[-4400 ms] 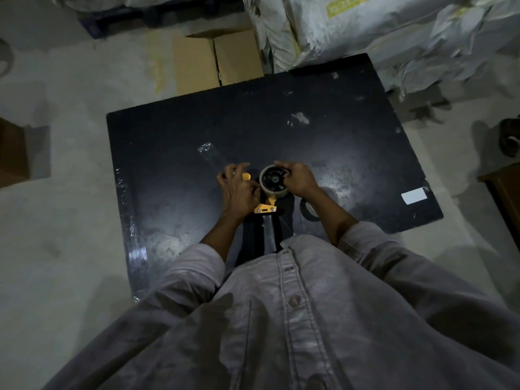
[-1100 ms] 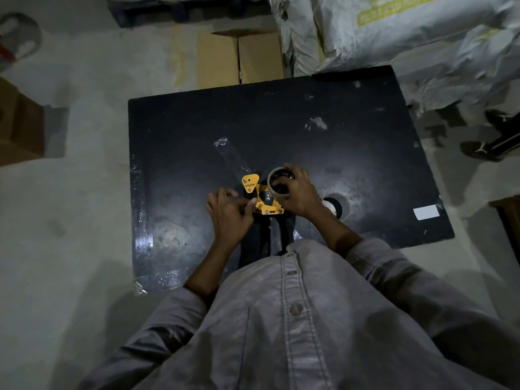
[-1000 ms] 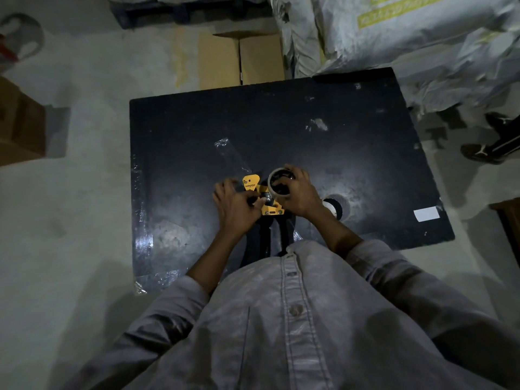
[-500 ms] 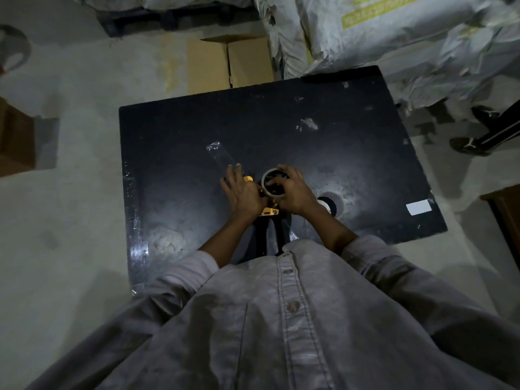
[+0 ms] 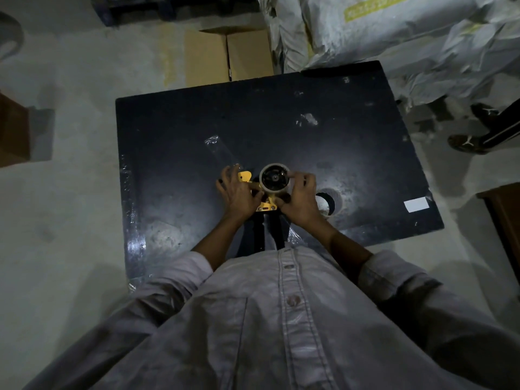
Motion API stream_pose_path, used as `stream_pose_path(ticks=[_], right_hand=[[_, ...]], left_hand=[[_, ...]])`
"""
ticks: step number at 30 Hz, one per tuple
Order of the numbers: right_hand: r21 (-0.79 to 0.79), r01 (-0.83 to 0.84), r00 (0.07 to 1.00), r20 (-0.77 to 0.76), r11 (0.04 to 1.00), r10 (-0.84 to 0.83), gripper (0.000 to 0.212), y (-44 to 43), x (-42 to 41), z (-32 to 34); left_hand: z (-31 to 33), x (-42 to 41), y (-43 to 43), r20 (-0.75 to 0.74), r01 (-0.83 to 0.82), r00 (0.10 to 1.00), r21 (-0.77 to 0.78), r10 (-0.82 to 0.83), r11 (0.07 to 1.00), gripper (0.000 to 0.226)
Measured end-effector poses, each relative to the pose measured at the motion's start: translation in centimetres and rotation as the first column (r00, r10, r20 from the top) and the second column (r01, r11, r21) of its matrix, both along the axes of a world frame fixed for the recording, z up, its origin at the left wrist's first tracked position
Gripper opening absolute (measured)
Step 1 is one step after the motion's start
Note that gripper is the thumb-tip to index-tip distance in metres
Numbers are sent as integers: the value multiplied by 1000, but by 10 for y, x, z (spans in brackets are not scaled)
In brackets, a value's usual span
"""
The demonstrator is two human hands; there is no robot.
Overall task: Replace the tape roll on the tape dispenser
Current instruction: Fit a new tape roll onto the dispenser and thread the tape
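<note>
A yellow and black tape dispenser (image 5: 266, 204) lies near the front middle of the black table (image 5: 174, 136). A tape roll (image 5: 274, 178) sits on its black hub, flat side facing up. My left hand (image 5: 238, 194) grips the dispenser's yellow front part, and a clear strip of tape (image 5: 222, 152) runs from it up and left across the table. My right hand (image 5: 299, 198) holds the roll's right edge and the frame below it. Another tape roll (image 5: 324, 203) lies on the table just right of my right hand, partly hidden.
A cardboard box (image 5: 228, 56) stands on the floor behind the table. Grey sacks (image 5: 394, 32) are piled at the back right. A white label (image 5: 416, 205) sticks to the table's right corner. Someone's shoe (image 5: 465, 143) is on the floor at the right.
My left hand moved from the table up onto the dispenser's yellow front. The roll now faces flat up on the hub, and my right hand sits lower along its right side.
</note>
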State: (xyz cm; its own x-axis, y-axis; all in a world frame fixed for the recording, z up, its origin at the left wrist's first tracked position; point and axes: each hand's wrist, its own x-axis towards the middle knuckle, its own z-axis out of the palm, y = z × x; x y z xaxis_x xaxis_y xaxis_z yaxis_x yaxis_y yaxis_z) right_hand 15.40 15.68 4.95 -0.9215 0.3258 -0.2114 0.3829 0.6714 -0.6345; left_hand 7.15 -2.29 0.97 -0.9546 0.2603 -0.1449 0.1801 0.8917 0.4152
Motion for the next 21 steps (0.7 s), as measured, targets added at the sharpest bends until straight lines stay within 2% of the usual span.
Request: stream_pose_path(ticks=[2, 4, 5, 7, 10, 11, 13, 16, 21], right_hand=[[-94, 115, 985, 137, 989, -101, 102, -3, 16, -3], [-274, 225, 916, 386, 935, -107, 114, -13, 26, -2], [-359, 287, 862, 501, 888, -76, 113, -22, 29, -4], [-442, 386, 761, 648, 810, -9, 93, -35, 28, -11], [-460, 396, 722, 691, 795, 41, 76, -44, 20, -18], [-461, 380, 736, 676, 802, 40, 61, -44, 19, -17], [-428, 358, 765, 644, 830, 2, 49, -42, 17, -18], [-347, 301, 772, 635, 888, -13, 47, -39, 16, -25], [-249, 155, 773, 633, 956, 40, 48, -35, 14, -26]], left_hand=[[-1, 0, -2, 2, 3, 1000, 29, -3, 1000, 21], [0, -1, -1, 13, 10, 1000, 13, -10, 1000, 21], [0, -1, -1, 21, 11, 1000, 6, -11, 1000, 21], [0, -1, -1, 31, 13, 999, 5, -14, 1000, 22], [1, -1, -3, 11, 22, 1000, 4, -23, 1000, 21], [2, -1, -5, -4, 22, 1000, 0, -22, 1000, 20], [5, -1, -9, -52, 23, 998, -2, -23, 1000, 21], [10, -3, -19, -90, 56, 995, 45, -52, 997, 25], [12, -8, -29, -144, 186, 972, -1, -184, 983, 21]])
